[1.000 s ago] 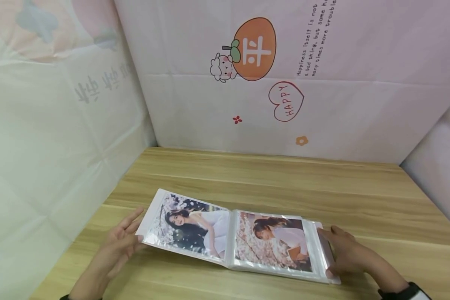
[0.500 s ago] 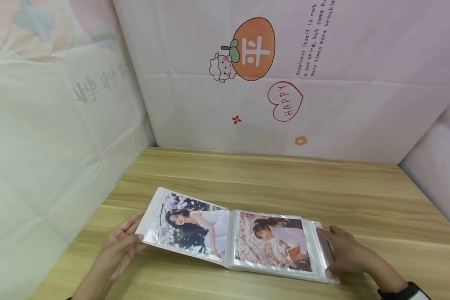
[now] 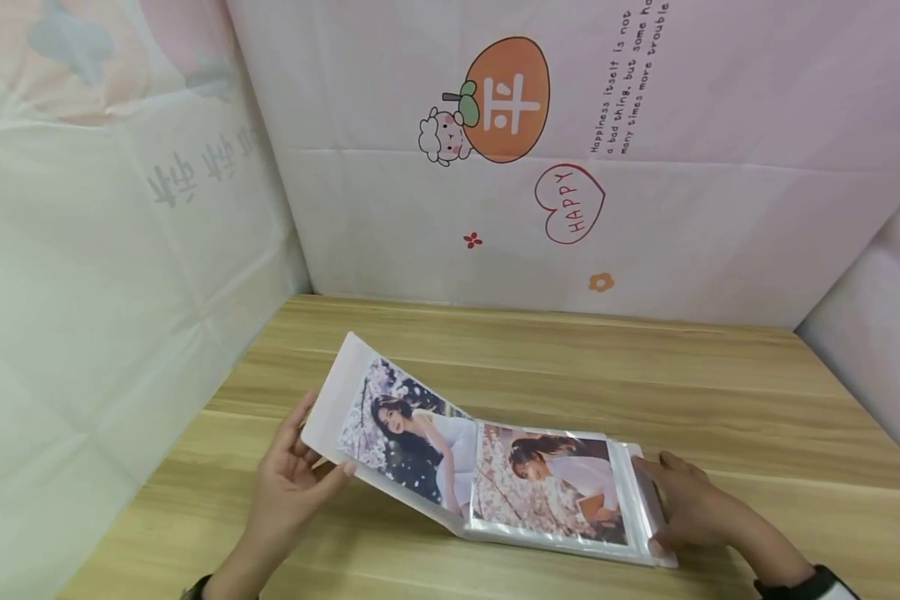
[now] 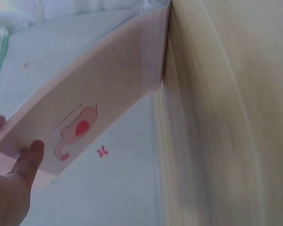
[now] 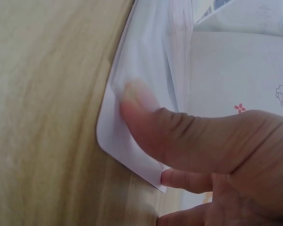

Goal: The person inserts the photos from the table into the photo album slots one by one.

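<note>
An opened photo album lies on the table, with a clear-sleeved photo of a person among blossoms on each side. Its left cover slants up off the wood. My left hand pinches that cover's outer end, thumb at the near edge and fingers behind. In the left wrist view, a finger presses the cover's outside, near a pink elephant drawing. At the other end, my right hand holds the album's right edge. The right wrist view has its thumb on the white cover, fingers at the corner.
The wood-grain table runs back to a white printed sheet hung as a wall. More sheeting closes off the left side, and another piece stands at the right.
My left hand has moved right and up, raising the album's left cover to a steeper slant. The right hand and the album's right half have stayed put.
</note>
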A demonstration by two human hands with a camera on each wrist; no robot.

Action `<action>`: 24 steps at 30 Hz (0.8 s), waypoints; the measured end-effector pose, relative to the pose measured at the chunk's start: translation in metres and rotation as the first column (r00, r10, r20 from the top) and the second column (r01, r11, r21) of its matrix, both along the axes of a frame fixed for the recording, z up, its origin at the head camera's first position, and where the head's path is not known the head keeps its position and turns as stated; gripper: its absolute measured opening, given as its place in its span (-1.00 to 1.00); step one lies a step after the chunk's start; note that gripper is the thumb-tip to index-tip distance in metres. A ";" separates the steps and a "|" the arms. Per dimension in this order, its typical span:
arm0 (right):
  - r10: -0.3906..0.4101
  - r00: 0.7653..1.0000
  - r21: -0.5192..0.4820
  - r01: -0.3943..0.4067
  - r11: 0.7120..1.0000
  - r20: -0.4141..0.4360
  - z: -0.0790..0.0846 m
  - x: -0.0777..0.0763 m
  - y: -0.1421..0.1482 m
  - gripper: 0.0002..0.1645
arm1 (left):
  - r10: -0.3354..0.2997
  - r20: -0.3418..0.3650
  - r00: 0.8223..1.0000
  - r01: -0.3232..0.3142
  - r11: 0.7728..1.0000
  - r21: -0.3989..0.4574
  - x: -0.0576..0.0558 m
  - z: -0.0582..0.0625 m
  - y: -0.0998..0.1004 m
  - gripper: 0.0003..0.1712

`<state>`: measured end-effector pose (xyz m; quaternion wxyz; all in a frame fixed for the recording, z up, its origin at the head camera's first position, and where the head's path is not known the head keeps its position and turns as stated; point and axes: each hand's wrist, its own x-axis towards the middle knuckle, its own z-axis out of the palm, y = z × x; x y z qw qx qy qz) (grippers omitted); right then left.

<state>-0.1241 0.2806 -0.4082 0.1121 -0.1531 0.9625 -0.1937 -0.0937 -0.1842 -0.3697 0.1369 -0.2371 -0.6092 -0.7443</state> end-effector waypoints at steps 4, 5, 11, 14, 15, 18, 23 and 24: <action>0.002 1.000 0.009 -0.002 1.000 -0.019 0.000 0.001 -0.001 0.24 | 0.032 -0.076 0.997 -0.040 0.993 -0.112 -0.003 0.003 0.017 -0.10; 0.006 1.000 0.008 -0.006 1.000 -0.029 0.000 0.001 -0.001 0.24 | 0.036 -0.097 0.995 -0.049 0.989 -0.136 -0.003 0.003 0.021 -0.11; 0.032 0.999 -0.025 -0.033 0.999 -0.035 0.001 0.003 0.002 0.25 | 0.075 -0.203 0.976 -0.124 0.962 -0.241 -0.001 0.006 0.050 -0.14; 0.059 0.998 -0.058 -0.061 0.996 -0.034 0.002 0.003 0.004 0.27 | 0.109 -0.241 0.964 -0.180 0.937 -0.299 0.002 0.009 0.064 -0.13; 0.072 0.997 -0.072 -0.075 0.995 -0.039 0.002 0.002 0.004 0.27 | 0.115 -0.256 0.960 -0.195 0.929 -0.315 0.001 0.009 0.067 -0.14; 0.110 0.994 -0.127 -0.112 0.986 -0.023 0.003 0.000 0.004 0.27 | 0.127 -0.277 0.953 -0.222 0.911 -0.347 0.002 0.008 0.074 -0.14; 0.148 0.988 -0.183 -0.139 0.973 0.037 0.007 -0.003 0.006 0.29 | 0.133 -0.313 0.941 -0.251 0.893 -0.374 0.005 0.006 0.084 -0.15; 0.151 0.988 -0.180 -0.142 0.973 0.038 0.008 -0.003 0.006 0.29 | 0.129 -0.317 0.939 -0.251 0.890 -0.380 0.005 0.005 0.085 -0.15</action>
